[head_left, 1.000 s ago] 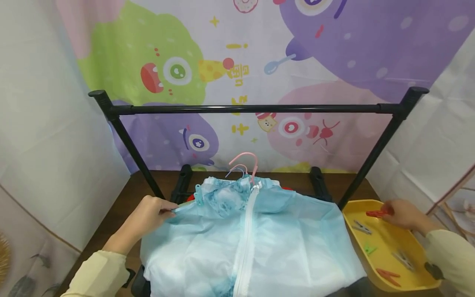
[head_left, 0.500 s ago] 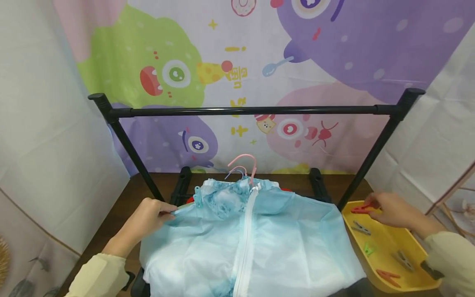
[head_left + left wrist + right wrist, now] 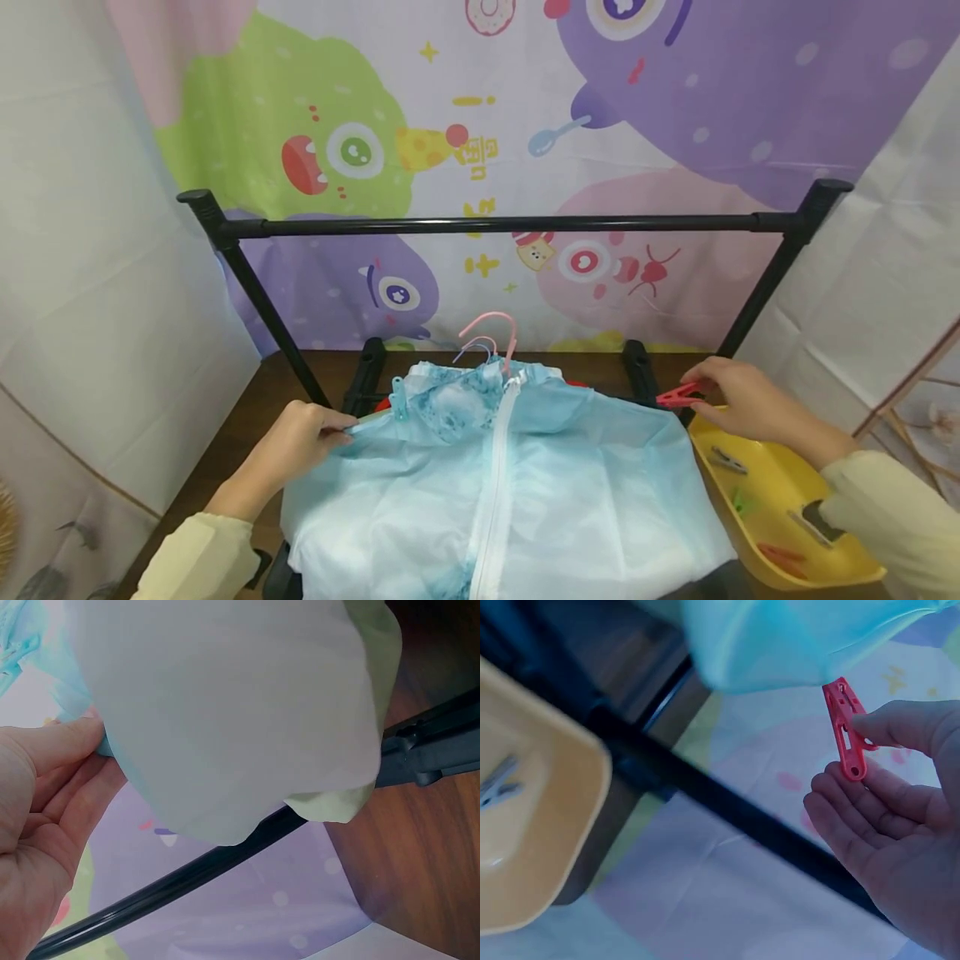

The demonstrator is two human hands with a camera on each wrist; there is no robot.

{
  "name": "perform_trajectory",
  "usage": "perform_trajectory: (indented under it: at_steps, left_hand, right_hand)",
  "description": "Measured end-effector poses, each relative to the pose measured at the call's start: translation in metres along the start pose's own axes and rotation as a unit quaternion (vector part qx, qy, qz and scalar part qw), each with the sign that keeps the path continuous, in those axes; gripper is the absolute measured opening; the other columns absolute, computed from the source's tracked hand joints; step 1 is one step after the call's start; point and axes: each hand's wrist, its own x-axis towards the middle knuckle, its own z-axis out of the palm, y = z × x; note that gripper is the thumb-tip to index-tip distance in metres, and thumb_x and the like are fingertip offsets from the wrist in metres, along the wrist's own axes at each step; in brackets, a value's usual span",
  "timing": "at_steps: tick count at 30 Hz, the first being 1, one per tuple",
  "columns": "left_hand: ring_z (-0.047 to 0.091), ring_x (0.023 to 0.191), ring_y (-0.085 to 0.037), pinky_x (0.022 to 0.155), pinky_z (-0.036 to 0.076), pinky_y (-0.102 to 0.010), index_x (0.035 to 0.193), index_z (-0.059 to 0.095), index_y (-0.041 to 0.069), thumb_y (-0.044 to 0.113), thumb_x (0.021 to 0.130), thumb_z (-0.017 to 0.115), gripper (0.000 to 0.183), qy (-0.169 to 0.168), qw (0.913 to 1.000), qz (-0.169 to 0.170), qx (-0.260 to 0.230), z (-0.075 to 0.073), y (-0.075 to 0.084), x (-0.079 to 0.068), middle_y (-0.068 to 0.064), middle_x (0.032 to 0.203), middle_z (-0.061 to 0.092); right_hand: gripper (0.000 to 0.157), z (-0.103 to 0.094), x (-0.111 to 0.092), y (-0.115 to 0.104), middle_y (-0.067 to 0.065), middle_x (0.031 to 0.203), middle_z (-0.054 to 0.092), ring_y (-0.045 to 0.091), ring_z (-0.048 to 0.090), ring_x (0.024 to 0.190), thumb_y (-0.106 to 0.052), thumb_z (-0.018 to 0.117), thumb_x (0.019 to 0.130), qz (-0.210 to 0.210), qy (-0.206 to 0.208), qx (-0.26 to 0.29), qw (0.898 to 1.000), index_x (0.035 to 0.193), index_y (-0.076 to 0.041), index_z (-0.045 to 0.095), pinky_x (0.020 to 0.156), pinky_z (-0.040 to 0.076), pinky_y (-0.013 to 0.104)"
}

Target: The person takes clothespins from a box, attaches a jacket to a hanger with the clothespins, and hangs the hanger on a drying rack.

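A light blue and white zip-front jacket point(image 3: 585, 483) lies spread in the middle, with a pink hanger hook point(image 3: 512, 333) rising at its collar. My left hand point(image 3: 303, 437) pinches the jacket's left shoulder edge; in the left wrist view, thumb and fingertips meet at blue fabric. A blue clothespin point(image 3: 398, 398) sits beside the collar on the same side. My right hand point(image 3: 750, 404) holds a red clothespin point(image 3: 845, 727) between thumb and fingers. Its tip points toward the jacket's right shoulder, right by the fabric edge in the right wrist view.
A black rack point(image 3: 510, 224) stands behind the jacket, its slanted posts flanking both shoulders. At the right, below my right forearm, a yellow tray point(image 3: 701, 442) holds several clothespins. Brown wooden table surface point(image 3: 247, 417) shows at the left. A cartoon-printed cloth point(image 3: 465, 50) hangs behind.
My right hand has lifted the red clothespin out over the tray's edge and moved left toward the jacket's right shoulder. The left hand keeps its pinch in the same place.
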Motion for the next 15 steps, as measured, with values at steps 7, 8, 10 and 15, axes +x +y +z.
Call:
perform_trajectory:
  at_steps: [7, 8, 10, 15]
  left_hand:
    - [0.073, 0.079, -0.025, 0.063, 0.06, -0.029, 0.099, 0.075, -0.002, -0.001, 0.079, 0.072, 0.02, -0.003, 1.0, -0.004, 0.002, -0.002, 0.001, 0.0, -0.018, 0.092, 0.075]
    - [0.073, 0.08, -0.025, 0.063, 0.06, -0.029, 0.1, 0.075, -0.002, -0.001, 0.08, 0.072, 0.02, -0.002, 1.0, -0.007, 0.003, -0.002, 0.001, 0.0, -0.018, 0.092, 0.075]
    - [0.073, 0.079, -0.024, 0.063, 0.059, -0.029, 0.099, 0.075, -0.002, -0.001, 0.08, 0.072, 0.02, -0.001, 1.0, -0.005, 0.003, -0.002, 0.0, 0.0, -0.018, 0.092, 0.075]
    - [0.073, 0.077, -0.024, 0.062, 0.059, -0.028, 0.098, 0.076, -0.001, -0.001, 0.079, 0.073, 0.019, 0.002, 1.0, 0.01, 0.001, -0.001, 0.0, -0.001, -0.017, 0.09, 0.075]
  right_hand:
    - [0.032, -0.011, 0.015, -0.023, 0.007, 0.096, 0.066, 0.015, 0.061, 0.083, -0.011, 0.076, 0.079, -0.036, 0.011, 0.026, 0.999, 0.108, -0.003, 0.064, 0.071, 0.058, 0.031]
    - [0.032, -0.012, 0.017, -0.026, 0.007, 0.097, 0.066, 0.015, 0.061, 0.083, -0.011, 0.075, 0.079, -0.038, 0.01, 0.029, 0.999, 0.108, -0.003, 0.064, 0.072, 0.058, 0.032]
    - [0.031, -0.013, 0.021, -0.03, 0.006, 0.097, 0.066, 0.014, 0.061, 0.084, -0.011, 0.075, 0.08, -0.041, 0.009, 0.033, 0.999, 0.108, -0.004, 0.064, 0.072, 0.058, 0.03]
    - [0.032, -0.016, 0.027, -0.039, 0.005, 0.097, 0.067, 0.015, 0.062, 0.086, -0.012, 0.077, 0.079, -0.054, 0.019, 0.034, 0.998, 0.109, -0.006, 0.065, 0.072, 0.058, 0.029]
